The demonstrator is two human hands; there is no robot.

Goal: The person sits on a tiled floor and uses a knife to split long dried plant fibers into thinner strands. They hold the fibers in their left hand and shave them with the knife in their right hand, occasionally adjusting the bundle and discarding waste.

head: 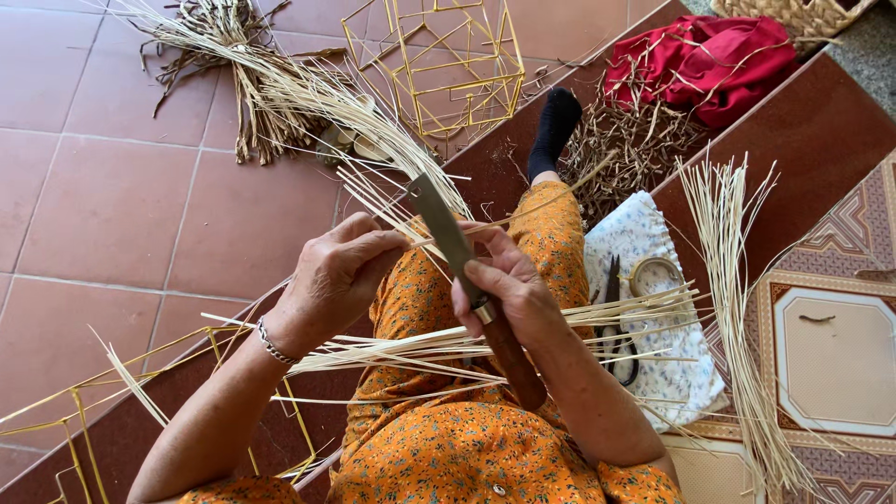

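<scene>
Pale, thin cane strip [523, 213] pinched in left hand [338, 273]; right hand [509, 294] clenched on knife [448, 238], flat grey blade toward 11 o'clock, brown wooden handle.

I have one view only, from the head camera, looking steeply down and slightly forward from close above the lap in orange flowered cloth [448, 439], taking in the reddish tiled floor [103, 205] ahead.

one knife [446, 238], one scissors [614, 322], two wire frames [448, 61]
</scene>
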